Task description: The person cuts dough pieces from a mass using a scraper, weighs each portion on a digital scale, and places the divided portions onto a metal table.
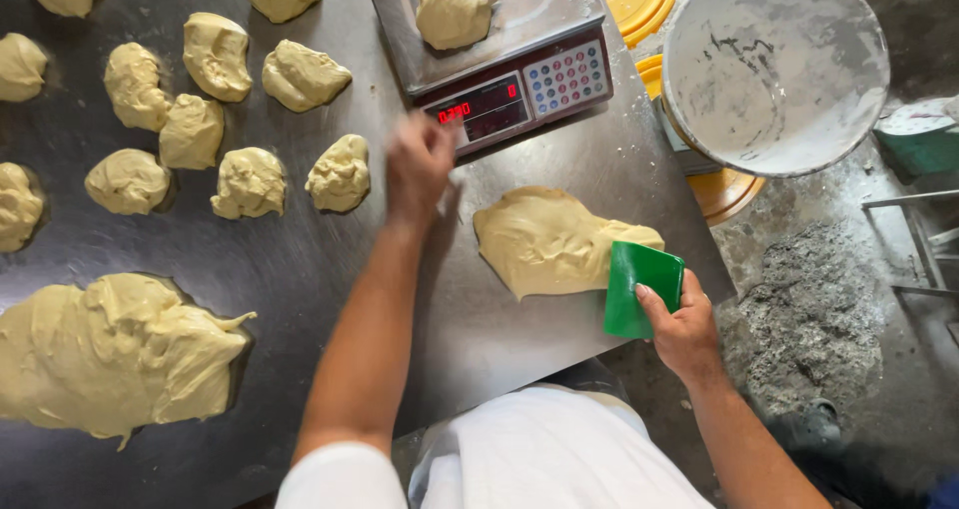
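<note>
Head view looks straight down on a dark steel tabletop (300,269) spread with pale yellow dough. Right hand (684,329), low and right of centre in the frame, is clenched on a green plastic scraper (639,289), thumb laid across its face; the scraper's upper edge touches the right end of a flattened slab of dough (544,239) lying at the middle of the frame, close to the tabletop's near edge. Left hand (420,164) is raised above the tabletop just left of that slab and just below the scale; it is blurred, so I cannot tell whether its grip is released or closed, and nothing can be seen in it.

Directly above the hand, at the upper centre, stands a digital scale (519,89) with a red lit display and a keypad, and one dough lump (457,9) sits on its steel pan. Across the upper left lie many portioned dough pieces (215,89), mostly apart, a few touching. A large loose mass of dough (110,354) spreads over the lower left. Off the tabletop at the upper right is a white bucket (774,64) dusted inside with flour, standing near orange lids (639,0). A grey, gritty floor (809,319) shows at the right.
</note>
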